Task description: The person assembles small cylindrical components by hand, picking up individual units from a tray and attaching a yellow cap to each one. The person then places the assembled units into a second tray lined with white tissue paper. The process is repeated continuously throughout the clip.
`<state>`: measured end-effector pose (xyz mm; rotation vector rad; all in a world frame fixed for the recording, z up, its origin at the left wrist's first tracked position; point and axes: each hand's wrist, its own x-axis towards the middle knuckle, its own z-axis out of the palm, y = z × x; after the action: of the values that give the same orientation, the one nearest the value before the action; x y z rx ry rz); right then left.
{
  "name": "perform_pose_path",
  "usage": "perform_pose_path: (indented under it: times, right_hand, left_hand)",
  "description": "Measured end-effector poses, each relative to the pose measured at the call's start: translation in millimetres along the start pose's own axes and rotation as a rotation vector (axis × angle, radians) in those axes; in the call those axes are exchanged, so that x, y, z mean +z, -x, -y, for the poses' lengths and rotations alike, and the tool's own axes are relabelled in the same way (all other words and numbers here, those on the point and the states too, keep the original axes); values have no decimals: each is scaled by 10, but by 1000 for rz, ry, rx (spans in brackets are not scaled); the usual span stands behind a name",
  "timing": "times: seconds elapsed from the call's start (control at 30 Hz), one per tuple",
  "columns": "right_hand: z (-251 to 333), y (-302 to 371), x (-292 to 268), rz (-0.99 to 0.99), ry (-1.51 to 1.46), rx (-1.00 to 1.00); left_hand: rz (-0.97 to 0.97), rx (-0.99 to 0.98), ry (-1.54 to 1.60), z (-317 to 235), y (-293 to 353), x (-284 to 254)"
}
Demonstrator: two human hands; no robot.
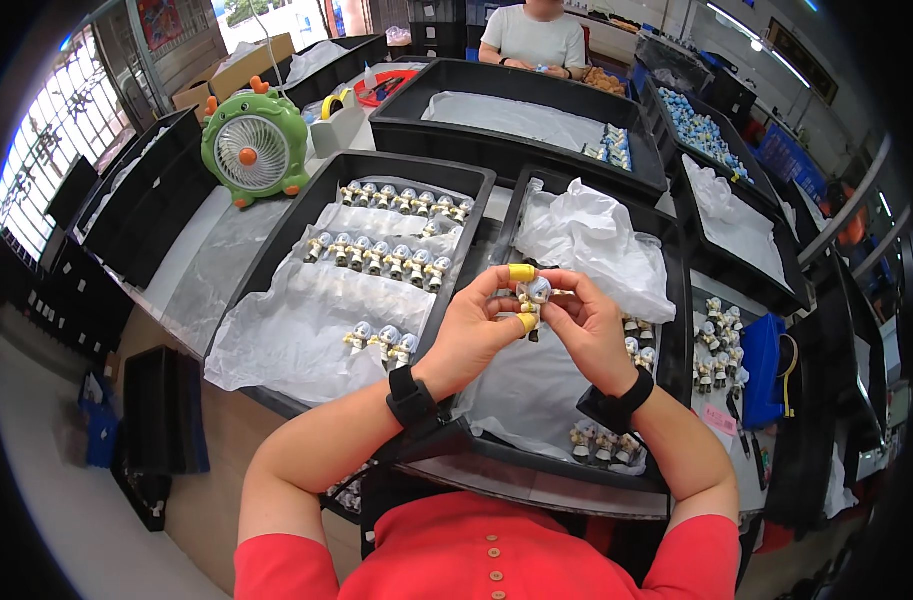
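A small figurine [536, 292] with pale hair and a white, gold and dark body is held upright between my two hands, over the tray in front of me. My left hand [480, 325], with yellow covers on its thumb and index fingertips, pinches it from the left. From the other side the closed fingers of my right hand [589, 325] grip it near the head. Below lies a black tray [537, 452] lined with white paper; more figurines [602, 444] lie at its near right corner. Crumpled white paper [602, 240] covers its far part.
To the left, a black tray [277, 250] holds rows of similar figurines on paper. A green fan [255, 150] stands behind it. Loose figurines [718, 345] and a blue bin [765, 370] are at the right. Across the table, a person [534, 40] sits behind another black tray [517, 140].
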<state>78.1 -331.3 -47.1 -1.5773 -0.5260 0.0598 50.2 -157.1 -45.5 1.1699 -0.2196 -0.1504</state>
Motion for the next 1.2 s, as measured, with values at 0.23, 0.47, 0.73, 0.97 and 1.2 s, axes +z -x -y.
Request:
perform_pose_path:
  times: [0.23, 0.47, 0.73, 0.97, 1.2]
  right_hand:
    - [-43, -6, -37, -24, 7, -12]
    - [-58, 0, 20, -8, 26, -31]
    - [164, 56, 5, -11, 20, -74]
    - [142, 48, -13, -8, 64, -71]
    - [65, 24, -59, -6, 65, -46]
  left_hand:
    - [13, 16, -5, 19, -40, -18]
    - [6, -168, -118, -179, -58, -49]
    - [-229, -313, -680, -1100, 274, -1085]
    - [-356, -682, -1086, -782, 456, -1888]
    - [-313, -843, -1159, -549, 287, -1977]
